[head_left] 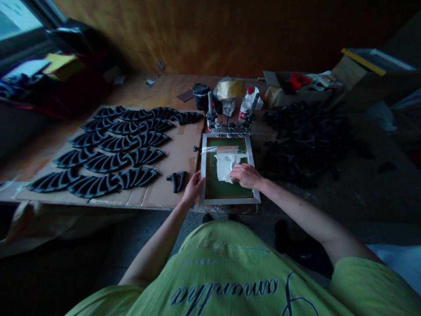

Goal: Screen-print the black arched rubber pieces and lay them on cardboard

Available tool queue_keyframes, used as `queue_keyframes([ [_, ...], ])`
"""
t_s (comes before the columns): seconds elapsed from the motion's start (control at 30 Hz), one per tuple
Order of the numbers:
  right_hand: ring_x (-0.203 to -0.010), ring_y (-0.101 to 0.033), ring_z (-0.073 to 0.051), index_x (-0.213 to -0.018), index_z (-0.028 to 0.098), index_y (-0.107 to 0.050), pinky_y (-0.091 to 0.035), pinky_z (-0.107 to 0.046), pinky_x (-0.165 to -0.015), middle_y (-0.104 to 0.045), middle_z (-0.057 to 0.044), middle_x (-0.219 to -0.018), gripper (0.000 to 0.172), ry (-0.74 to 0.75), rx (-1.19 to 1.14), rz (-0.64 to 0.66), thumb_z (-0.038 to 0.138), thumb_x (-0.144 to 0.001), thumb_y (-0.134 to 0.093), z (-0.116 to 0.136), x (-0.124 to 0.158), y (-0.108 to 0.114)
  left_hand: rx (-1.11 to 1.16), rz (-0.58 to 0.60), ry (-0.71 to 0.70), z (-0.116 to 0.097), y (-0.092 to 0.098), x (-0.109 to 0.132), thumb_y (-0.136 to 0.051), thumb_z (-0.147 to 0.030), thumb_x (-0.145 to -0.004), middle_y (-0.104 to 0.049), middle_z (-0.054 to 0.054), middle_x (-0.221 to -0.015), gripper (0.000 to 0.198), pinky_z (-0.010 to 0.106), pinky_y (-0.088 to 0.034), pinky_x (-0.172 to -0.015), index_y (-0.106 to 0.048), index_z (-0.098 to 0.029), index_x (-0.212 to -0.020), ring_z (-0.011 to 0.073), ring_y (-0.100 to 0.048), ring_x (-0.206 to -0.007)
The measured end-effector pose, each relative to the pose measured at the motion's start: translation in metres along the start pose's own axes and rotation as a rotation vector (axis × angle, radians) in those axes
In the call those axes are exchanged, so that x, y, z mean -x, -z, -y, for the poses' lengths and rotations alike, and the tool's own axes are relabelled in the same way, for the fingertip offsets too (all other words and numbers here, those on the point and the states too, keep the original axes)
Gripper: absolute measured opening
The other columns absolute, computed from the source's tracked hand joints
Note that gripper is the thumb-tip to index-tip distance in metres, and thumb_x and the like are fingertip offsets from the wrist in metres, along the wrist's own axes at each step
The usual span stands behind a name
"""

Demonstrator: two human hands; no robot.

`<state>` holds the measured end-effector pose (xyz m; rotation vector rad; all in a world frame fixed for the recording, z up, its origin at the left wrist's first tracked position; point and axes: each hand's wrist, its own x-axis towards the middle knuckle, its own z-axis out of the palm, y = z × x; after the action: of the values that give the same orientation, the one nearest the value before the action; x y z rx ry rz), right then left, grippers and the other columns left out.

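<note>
A metal-framed printing screen (228,200) with green mesh lies flat at the table's front edge, hinged to a clamp behind it. My left hand (193,187) grips the frame's left side, fingers curled over the rail. My right hand (246,175) presses a white cloth (226,164) onto the green mesh, fingers closed on it. A single black curved piece (176,180) lies on the cardboard just left of the screen.
Rows of black curved pieces (115,153) cover a cardboard sheet (179,153) on the left. A dark heap of similar pieces (305,136) lies on the right. Behind the screen stand a black pot (200,95), a white bottle (245,109) and a tape roll (230,88).
</note>
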<state>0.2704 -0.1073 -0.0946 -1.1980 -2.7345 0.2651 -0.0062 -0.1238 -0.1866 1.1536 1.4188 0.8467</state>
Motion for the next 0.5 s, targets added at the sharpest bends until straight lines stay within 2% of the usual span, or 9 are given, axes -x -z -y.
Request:
queue_keyframes([
  [0.1,-0.094,-0.058,-0.023,-0.089,0.02,-0.072,-0.039,-0.033,-0.077,-0.071,-0.006,-0.089,0.013,-0.088,0.03,-0.09,0.013,-0.086,-0.062,-0.001,-0.014,0.002,0.018,-0.004,-0.009,-0.003,0.0,0.001,-0.065,-0.048,-0.083,-0.072,0.007,-0.101,0.061,0.029,-0.052,-0.076,-0.057,-0.017,-0.136,0.0205,-0.066,-0.089],
  [0.2,-0.096,-0.057,-0.024,-0.095,0.017,-0.072,-0.041,-0.034,-0.08,-0.071,-0.009,-0.093,0.021,-0.097,0.066,-0.163,0.007,-0.09,-0.053,0.008,-0.013,-0.011,0.04,-0.007,0.01,-0.006,0.0,0.003,-0.066,-0.05,-0.082,-0.072,0.008,-0.097,0.066,0.029,-0.052,-0.072,-0.056,-0.015,-0.137,0.0206,-0.066,-0.086],
  [0.3,-0.094,-0.058,-0.023,-0.096,0.017,-0.072,-0.043,-0.033,-0.079,-0.071,-0.008,-0.093,0.021,-0.023,0.044,-0.145,0.007,-0.09,-0.054,0.014,0.0,-0.02,0.066,-0.01,0.021,-0.009,-0.001,0.005,-0.067,-0.05,-0.081,-0.071,0.007,-0.093,0.067,0.029,-0.052,-0.07,-0.056,-0.015,-0.137,0.0196,-0.065,-0.082],
  [0.4,-0.094,-0.06,-0.023,-0.098,0.02,-0.072,-0.045,-0.032,-0.078,-0.07,-0.006,-0.09,0.012,-0.009,-0.015,-0.132,0.016,-0.089,-0.065,0.007,-0.004,-0.013,0.06,-0.028,0.011,-0.013,-0.001,0.007,-0.069,-0.048,-0.08,-0.071,0.005,-0.089,0.063,0.027,-0.051,-0.067,-0.059,-0.017,-0.134,0.0187,-0.065,-0.078],
  [0.43,-0.095,-0.06,-0.023,-0.104,0.021,-0.072,-0.046,-0.033,-0.08,-0.07,-0.005,-0.093,0.016,-0.033,-0.041,-0.153,0.018,-0.088,-0.068,0.003,-0.013,-0.008,0.057,-0.036,0.008,-0.016,0.0,0.007,-0.069,-0.047,-0.079,-0.07,0.005,-0.087,0.063,0.027,-0.05,-0.066,-0.06,-0.017,-0.134,0.0183,-0.064,-0.076],
  [0.5,-0.1,-0.06,-0.024,-0.122,0.024,-0.067,-0.048,-0.035,-0.086,-0.069,-0.006,-0.102,0.037,-0.116,-0.087,-0.221,0.02,-0.086,-0.073,-0.009,-0.038,0.003,0.057,-0.054,0.007,-0.024,0.003,0.01,-0.071,-0.045,-0.078,-0.069,0.003,-0.08,0.064,0.025,-0.047,-0.06,-0.06,-0.018,-0.135,0.0166,-0.062,-0.07],
])
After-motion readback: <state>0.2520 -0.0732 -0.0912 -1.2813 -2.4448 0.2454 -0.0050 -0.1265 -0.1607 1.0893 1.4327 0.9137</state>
